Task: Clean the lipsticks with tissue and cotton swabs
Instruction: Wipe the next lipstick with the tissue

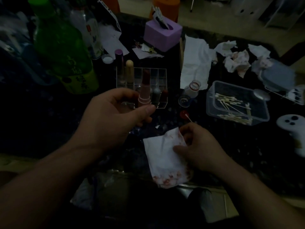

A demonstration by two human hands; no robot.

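My left hand [115, 114] grips an uncapped pink lipstick [145, 91] upright by its base, its dark red bullet wound out. My right hand [196, 146] pinches a stained white tissue [165, 161] that hangs toward the near table edge, and a cotton swab [188, 117] sticks up from the same fingers. Behind the lipstick stands a clear acrylic organiser [158, 75] with a few other lipsticks in its cells. A clear plastic box [237, 103] of cotton swabs lies to the right.
A purple tissue box [162, 34] stands at the back, with a flat tissue sheet [194, 63] and crumpled used tissues [237, 61] to its right. A green bottle [62, 47] rises at left. A small open bottle [192, 90], its red cap [182, 114] and a white controller [295, 129] lie nearby.
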